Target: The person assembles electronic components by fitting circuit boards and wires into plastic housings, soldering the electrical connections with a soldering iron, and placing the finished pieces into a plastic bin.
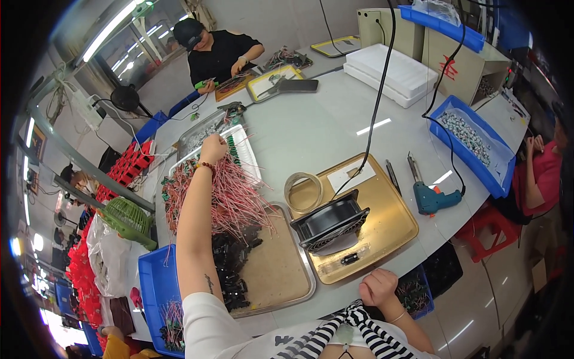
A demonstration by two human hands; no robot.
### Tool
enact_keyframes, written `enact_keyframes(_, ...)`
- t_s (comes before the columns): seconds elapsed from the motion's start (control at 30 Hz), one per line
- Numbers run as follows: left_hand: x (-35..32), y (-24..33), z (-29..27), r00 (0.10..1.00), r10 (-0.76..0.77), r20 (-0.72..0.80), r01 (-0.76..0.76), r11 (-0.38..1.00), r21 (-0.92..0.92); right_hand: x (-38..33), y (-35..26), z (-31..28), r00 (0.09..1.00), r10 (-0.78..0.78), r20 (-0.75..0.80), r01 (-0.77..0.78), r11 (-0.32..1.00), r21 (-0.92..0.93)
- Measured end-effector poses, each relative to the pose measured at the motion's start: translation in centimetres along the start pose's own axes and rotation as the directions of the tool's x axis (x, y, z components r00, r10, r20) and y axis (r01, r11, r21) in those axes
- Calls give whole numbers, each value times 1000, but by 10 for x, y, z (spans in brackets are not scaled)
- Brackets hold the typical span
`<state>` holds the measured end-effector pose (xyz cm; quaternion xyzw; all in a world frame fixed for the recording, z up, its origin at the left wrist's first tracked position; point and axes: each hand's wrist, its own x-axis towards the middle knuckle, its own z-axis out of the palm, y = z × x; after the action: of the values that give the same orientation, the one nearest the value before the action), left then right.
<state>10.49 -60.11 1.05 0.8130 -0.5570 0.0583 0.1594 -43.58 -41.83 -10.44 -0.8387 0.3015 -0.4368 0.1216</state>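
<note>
My left arm stretches across a large heap of red and white wires. At its far side, my left hand is closed, fingers bent down beside a row of green coil-like parts in a white tray. What its fingertips pinch is hidden. My right hand is curled into a fist at the table's near edge, and nothing shows in it. In front of it, a black fan stands on a gold tray, with a small black part and a tape roll.
Black parts lie in a metal-rimmed tray. A blue hot glue gun lies right, near a blue bin of small parts. A green fan stands left. Across the table a person works. Black cables hang over the table.
</note>
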Motion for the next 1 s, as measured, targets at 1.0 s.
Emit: enact_keyframes(1.0, -239, 118, -217, 846, 181, -502, -439, 771, -461, -7, -4, -4, 1000, -7, -4, 7, 1000, 29)
